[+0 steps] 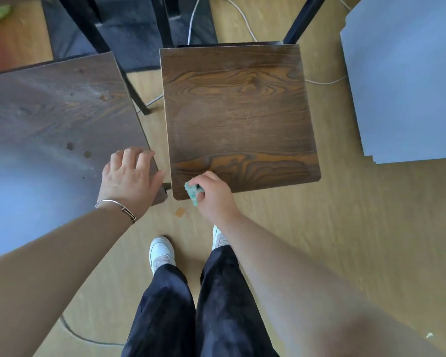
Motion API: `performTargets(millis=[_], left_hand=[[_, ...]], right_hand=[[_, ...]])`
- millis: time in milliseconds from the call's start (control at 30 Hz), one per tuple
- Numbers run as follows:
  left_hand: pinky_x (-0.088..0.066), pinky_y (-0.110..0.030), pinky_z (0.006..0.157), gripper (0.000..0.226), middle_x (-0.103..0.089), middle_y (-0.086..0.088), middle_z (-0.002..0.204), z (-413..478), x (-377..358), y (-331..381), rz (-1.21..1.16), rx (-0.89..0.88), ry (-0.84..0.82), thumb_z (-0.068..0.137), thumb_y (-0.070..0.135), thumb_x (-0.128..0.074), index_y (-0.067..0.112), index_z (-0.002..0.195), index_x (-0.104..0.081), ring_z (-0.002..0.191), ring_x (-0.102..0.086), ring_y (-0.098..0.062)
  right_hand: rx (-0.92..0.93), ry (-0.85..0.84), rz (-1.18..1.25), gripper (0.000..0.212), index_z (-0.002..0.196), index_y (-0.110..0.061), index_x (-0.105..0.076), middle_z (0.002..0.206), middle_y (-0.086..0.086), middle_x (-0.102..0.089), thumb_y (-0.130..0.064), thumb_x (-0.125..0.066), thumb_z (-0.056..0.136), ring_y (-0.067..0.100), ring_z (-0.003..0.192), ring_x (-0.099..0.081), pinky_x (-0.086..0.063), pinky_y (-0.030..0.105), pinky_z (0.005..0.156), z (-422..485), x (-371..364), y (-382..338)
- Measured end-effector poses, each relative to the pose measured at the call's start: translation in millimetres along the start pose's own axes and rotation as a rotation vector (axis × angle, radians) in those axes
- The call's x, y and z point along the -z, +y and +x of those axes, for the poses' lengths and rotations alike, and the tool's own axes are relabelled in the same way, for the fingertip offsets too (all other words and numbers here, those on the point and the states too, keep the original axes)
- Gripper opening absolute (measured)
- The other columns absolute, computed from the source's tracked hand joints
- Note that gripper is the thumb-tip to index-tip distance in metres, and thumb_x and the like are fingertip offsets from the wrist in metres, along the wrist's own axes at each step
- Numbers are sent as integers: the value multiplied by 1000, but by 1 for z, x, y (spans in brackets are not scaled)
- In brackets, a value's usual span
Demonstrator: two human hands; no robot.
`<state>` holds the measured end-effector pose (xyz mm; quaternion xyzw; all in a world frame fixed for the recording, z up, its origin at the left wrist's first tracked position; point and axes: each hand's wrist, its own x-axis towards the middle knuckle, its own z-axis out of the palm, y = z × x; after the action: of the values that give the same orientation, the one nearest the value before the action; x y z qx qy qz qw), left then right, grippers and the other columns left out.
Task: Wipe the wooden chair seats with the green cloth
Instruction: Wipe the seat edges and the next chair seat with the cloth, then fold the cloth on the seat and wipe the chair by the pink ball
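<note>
Two dark wooden chair seats stand side by side below me. The right seat shows bold grain. The left seat is dusty, with several small spots. My right hand grips a bunched green cloth at the front left corner of the right seat. My left hand rests on the front right corner of the left seat, its fingers loosely curved over the edge. A silver bracelet sits on that wrist.
Black chair legs and a white cable lie beyond the seats on the wooden floor. A stack of pale grey boards fills the right side. A dark mat lies at the back. My feet in white shoes stand just in front of the chairs.
</note>
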<state>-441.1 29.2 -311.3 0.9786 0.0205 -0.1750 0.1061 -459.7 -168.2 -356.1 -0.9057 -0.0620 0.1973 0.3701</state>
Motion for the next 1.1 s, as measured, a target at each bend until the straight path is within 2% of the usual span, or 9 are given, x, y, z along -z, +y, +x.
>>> performTargets(millis=[133, 233, 400, 567, 700, 867, 967, 1067, 1100], left_hand=[[-35, -52, 103, 50, -44, -10, 135, 0, 0, -6, 13, 31, -7, 96, 49, -45, 18, 134, -47, 122, -36, -36], [-34, -51, 103, 51, -44, -10, 137, -2, -4, -8, -11, 87, -15, 96, 48, -44, 16, 135, -47, 124, -35, -36], [-33, -49, 105, 52, -41, -9, 138, -14, -13, -7, -23, 138, -61, 98, 49, -39, 17, 138, -43, 126, -34, -35], [-33, -47, 104, 54, -41, -8, 139, -30, -16, -12, -9, 175, -82, 96, 51, -39, 18, 139, -43, 126, -34, -34], [-34, -47, 103, 51, -42, -9, 139, -42, -9, -20, -36, 218, -29, 96, 49, -42, 17, 136, -46, 126, -34, -35], [-35, -48, 104, 55, -43, -10, 139, -58, -2, -32, -100, 250, -4, 95, 50, -38, 17, 137, -45, 126, -35, -35], [-34, -47, 104, 53, -42, -8, 141, -63, 4, -45, -124, 251, -2, 95, 50, -39, 17, 136, -46, 127, -34, -34], [-34, -48, 105, 52, -42, -8, 143, -68, 16, -65, -185, 277, 30, 97, 47, -44, 16, 138, -45, 130, -34, -34], [-35, -48, 105, 53, -42, -8, 143, -71, 21, -73, -222, 301, 42, 97, 47, -44, 16, 140, -43, 130, -34, -33]], right_hand=[[-60, 248, 7, 34, 100, -14, -70, 103, 3, -61, 6, -56, 77, 20, 93, -61, -47, 26, 81, 39, 54, 25], [-196, 236, -74, 33, 110, -16, -68, 113, 2, -57, 2, -53, 87, 20, 100, -58, -41, 18, 82, 76, 80, 43], [9, 25, -161, 31, 109, -15, -69, 113, 3, -58, 2, -57, 85, 22, 98, -57, -43, 23, 79, 69, 49, 27], [203, -265, -68, 32, 104, -9, -70, 107, 7, -59, 3, -55, 79, 26, 96, -58, -47, 33, 76, 14, -7, 4], [210, -665, -351, 33, 108, -14, -66, 100, 2, -50, 2, -52, 82, 28, 96, -56, -32, 29, 61, -31, -22, 7], [-115, -307, 28, 25, 109, -23, -64, 107, -6, -64, -13, -62, 86, 16, 98, -59, -47, 30, 83, -43, -3, -13], [-243, -225, 217, 19, 99, -29, -61, 99, -14, -66, -21, -70, 84, 7, 90, -62, -51, 27, 78, -19, 11, -48], [-288, -108, 416, 21, 97, -28, -62, 96, -8, -68, -18, -72, 81, 12, 84, -65, -56, 35, 76, 4, 8, -89], [-301, -85, 477, 22, 100, -24, -62, 98, -4, -69, -15, -71, 83, 13, 82, -65, -55, 33, 72, 11, 5, -104]])
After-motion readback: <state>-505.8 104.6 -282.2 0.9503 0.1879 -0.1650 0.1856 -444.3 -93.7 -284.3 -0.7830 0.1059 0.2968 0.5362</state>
